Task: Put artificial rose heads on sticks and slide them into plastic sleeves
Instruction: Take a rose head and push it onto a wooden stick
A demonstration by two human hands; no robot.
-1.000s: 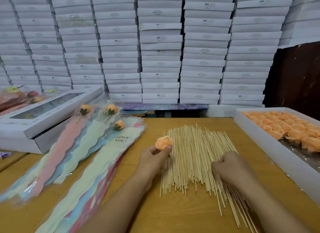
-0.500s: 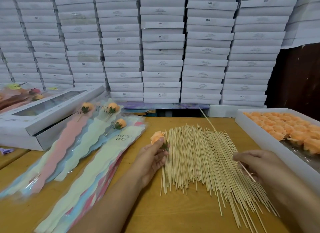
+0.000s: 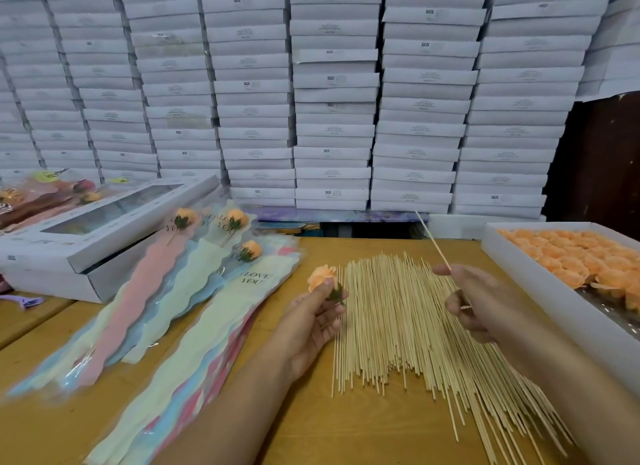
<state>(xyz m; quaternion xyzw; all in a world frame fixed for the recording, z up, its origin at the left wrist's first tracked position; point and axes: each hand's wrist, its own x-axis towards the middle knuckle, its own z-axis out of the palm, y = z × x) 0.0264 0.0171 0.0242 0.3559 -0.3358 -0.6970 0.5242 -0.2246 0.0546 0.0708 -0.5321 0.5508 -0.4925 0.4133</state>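
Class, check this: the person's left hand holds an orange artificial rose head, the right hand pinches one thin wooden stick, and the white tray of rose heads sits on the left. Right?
Not quite. The head view shows the white tray of orange rose heads on the right, not the left. The left hand does hold the orange artificial rose head, and the right hand does pinch one thin wooden stick.

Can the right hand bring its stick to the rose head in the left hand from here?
Probably yes. The right hand pinches one stick above the stick pile, and the left hand holds the rose head close by, with nothing between them.
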